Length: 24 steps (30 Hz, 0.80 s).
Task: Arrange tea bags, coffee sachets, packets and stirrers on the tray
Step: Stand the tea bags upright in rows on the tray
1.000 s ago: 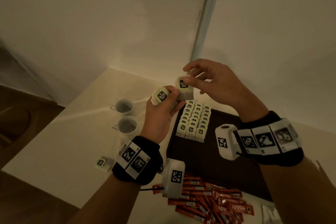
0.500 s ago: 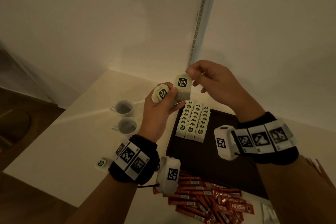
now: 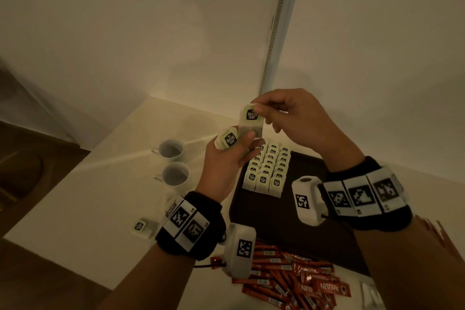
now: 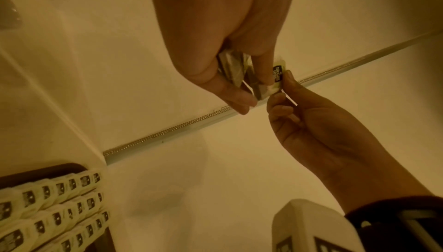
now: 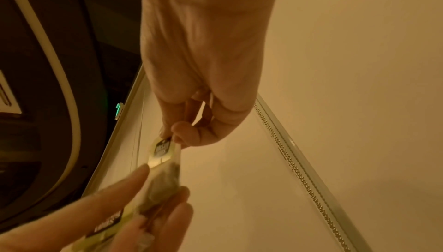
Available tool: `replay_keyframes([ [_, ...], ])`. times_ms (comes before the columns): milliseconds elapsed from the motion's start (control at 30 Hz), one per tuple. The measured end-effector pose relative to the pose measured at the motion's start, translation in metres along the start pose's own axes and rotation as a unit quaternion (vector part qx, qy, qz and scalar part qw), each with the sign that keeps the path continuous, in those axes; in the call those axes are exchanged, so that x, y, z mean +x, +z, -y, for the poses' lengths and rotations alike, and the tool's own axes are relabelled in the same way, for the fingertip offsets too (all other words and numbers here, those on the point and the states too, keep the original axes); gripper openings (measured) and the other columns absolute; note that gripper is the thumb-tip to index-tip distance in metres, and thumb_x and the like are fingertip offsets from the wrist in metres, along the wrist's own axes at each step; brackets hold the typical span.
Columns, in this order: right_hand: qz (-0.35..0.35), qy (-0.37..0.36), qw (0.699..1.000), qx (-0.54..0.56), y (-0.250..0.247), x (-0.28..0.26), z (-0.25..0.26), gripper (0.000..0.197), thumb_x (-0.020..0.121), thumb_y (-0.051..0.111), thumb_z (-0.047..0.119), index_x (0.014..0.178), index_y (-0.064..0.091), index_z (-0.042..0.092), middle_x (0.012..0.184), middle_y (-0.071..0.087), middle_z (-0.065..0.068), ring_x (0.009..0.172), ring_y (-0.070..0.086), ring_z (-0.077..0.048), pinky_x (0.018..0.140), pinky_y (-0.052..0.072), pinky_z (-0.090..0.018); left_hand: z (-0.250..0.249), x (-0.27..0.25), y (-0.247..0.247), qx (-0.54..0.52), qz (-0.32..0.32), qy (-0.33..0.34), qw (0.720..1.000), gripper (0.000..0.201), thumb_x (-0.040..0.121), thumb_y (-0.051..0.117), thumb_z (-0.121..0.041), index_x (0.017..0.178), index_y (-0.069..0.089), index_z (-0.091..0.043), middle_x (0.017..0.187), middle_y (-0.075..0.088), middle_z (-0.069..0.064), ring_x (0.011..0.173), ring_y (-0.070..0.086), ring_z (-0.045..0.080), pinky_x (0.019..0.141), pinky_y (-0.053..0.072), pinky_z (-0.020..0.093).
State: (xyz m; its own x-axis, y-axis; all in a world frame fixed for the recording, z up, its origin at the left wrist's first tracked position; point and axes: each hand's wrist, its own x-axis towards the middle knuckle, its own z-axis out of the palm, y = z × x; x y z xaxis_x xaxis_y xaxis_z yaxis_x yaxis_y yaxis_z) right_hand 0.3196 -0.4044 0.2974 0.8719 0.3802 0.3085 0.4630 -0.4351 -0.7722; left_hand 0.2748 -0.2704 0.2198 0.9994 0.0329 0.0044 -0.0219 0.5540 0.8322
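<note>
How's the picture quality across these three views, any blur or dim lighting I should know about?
Head view: dim, warm light; the label on the tea bag is still readable. Left wrist view: yellow cast, soft focus on the left hand. Right wrist view: near fingers badly blurred.

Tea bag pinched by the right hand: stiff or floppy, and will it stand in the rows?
The tea bag hangs from a right hand fingertip pinch: probably light and limp. The rows on the tray overlap, so likely leaning, not freestanding.

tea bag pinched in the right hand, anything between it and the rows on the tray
The left hand, gripping more white-tagged tea bags, sits just below the pinched white tea bag that the right hand holds, above the far left of the tea bag rows on the dark tray. The rows' near end is unobstructed.
</note>
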Motion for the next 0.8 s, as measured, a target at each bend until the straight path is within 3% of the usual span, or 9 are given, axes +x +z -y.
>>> replay_keyframes([
  [100,0.009,-0.001,1.000,0.013,0.001,-0.001,-0.003,0.010,0.088,0.064,0.013,0.094,0.070,0.019,0.074,0.066,0.010,0.060,0.058,-0.001,0.052,0.046,-0.016,0.005,0.000,-0.003,0.005,-0.005,-0.008,1.000,0.012,0.089,0.058,-0.007,0.095,0.065,-0.014,0.086,0.073,0.002,0.083,0.070,0.018,0.068,0.054,0.022],
  [200,-0.003,0.021,1.000,0.016,0.002,-0.005,-0.016,0.007,0.087,0.065,0.013,0.091,0.069,0.018,0.077,0.067,0.007,0.065,0.061,-0.007,0.055,0.050,-0.018,0.011,0.001,-0.015,-0.002,-0.018,-0.032,0.999,0.014,0.085,0.061,-0.015,0.098,0.062,-0.010,0.095,0.073,0.007,0.089,0.069,0.022,0.072,0.055,0.023],
  [300,0.018,0.068,0.997,-0.039,0.007,-0.015,-0.042,0.009,0.087,0.064,0.016,0.093,0.068,0.020,0.086,0.067,0.009,0.075,0.063,-0.007,0.065,0.053,-0.020,0.017,0.006,-0.036,-0.069,-0.094,-0.087,0.989,0.010,0.093,0.054,-0.013,0.100,0.056,-0.005,0.104,0.069,0.017,0.102,0.067,0.029,0.077,0.057,0.029],
  [400,0.082,0.141,0.983,-0.082,0.024,-0.028,-0.078,0.010,0.090,0.060,0.014,0.096,0.066,0.018,0.085,0.061,0.013,0.072,0.057,0.001,0.064,0.046,-0.010,0.017,0.009,-0.057,-0.096,-0.139,-0.118,0.978,0.014,0.098,0.047,-0.015,0.101,0.054,-0.004,0.107,0.069,0.021,0.099,0.068,0.030,0.074,0.058,0.030],
  [500,0.143,0.213,0.961,-0.101,0.050,-0.042,-0.117,0.015,0.091,0.057,0.011,0.104,0.065,0.012,0.092,0.062,0.005,0.076,0.055,-0.003,0.062,0.043,-0.006,0.016,0.010,-0.069,-0.050,-0.141,-0.110,0.983,0.022,0.101,0.041,-0.023,0.097,0.057,-0.008,0.108,0.069,0.016,0.096,0.070,0.026,0.069,0.057,0.026],
  [567,0.178,0.249,0.947,-0.098,0.069,-0.050,-0.144,0.017,0.091,0.057,0.011,0.107,0.064,0.010,0.103,0.062,-0.001,0.087,0.055,-0.008,0.069,0.044,-0.010,0.015,0.011,-0.073,-0.036,-0.136,-0.105,0.984,0.025,0.101,0.041,-0.024,0.101,0.060,-0.007,0.112,0.068,0.016,0.099,0.068,0.026,0.072,0.058,0.026],
  [667,0.205,0.293,0.930,-0.082,0.094,-0.057,-0.175,0.018,0.091,0.058,0.011,0.108,0.063,0.008,0.109,0.063,-0.009,0.096,0.060,-0.019,0.083,0.052,-0.028,0.012,0.011,-0.074,-0.043,-0.132,-0.117,0.983,0.036,0.098,0.043,-0.032,0.109,0.060,-0.002,0.110,0.068,0.017,0.100,0.068,0.028,0.076,0.058,0.026],
  [733,0.194,0.293,0.931,-0.101,0.106,-0.058,-0.189,0.018,0.090,0.059,0.013,0.107,0.063,0.007,0.110,0.063,-0.010,0.099,0.060,-0.022,0.089,0.051,-0.032,0.010,0.013,-0.075,-0.056,-0.135,-0.136,0.980,0.048,0.096,0.040,-0.043,0.110,0.060,-0.002,0.104,0.070,0.018,0.097,0.069,0.029,0.077,0.058,0.028],
  [800,0.159,0.289,0.938,-0.108,0.112,-0.057,-0.200,0.017,0.090,0.060,0.014,0.104,0.063,0.005,0.109,0.064,-0.010,0.097,0.061,-0.021,0.088,0.050,-0.031,0.010,0.014,-0.075,-0.070,-0.135,-0.149,0.977,0.059,0.094,0.035,-0.053,0.109,0.060,-0.001,0.101,0.071,0.019,0.093,0.070,0.030,0.076,0.059,0.028],
])
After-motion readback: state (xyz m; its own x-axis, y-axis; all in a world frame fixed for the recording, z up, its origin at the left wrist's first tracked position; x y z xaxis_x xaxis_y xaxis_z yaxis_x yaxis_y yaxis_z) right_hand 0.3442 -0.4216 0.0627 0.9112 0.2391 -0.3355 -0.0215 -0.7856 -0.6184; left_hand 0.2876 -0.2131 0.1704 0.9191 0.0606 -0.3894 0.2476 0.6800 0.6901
